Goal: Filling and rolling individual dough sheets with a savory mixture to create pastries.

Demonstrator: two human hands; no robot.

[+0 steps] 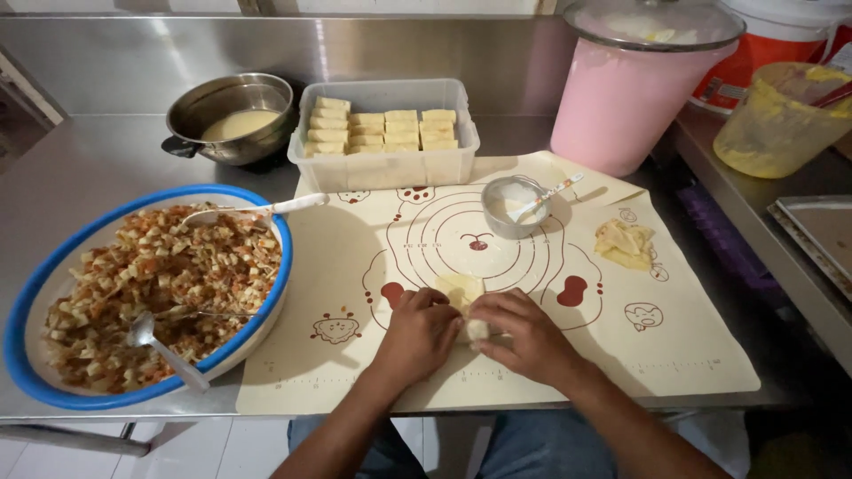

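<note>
steel surface (106,160) in front of me, laid out with mat and containers

a cream baking mat (355,355) covers its middle; left of the mat sits my blue-rimmed bowl (27,346) of chopped filling, behind it a metal pot (229,115) of pale liquid, a clear plastic tub (386,164) of wrapped rolls overlapping the mat's far edge, and a pink bucket (621,111) at back right.

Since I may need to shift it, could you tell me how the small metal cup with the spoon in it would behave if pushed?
The small metal cup looks light, so it would probably slide easily on the baking mat. Its long-handled spoon leans over the rim, so a nudge might tip it out or spill the pale contents.
</note>
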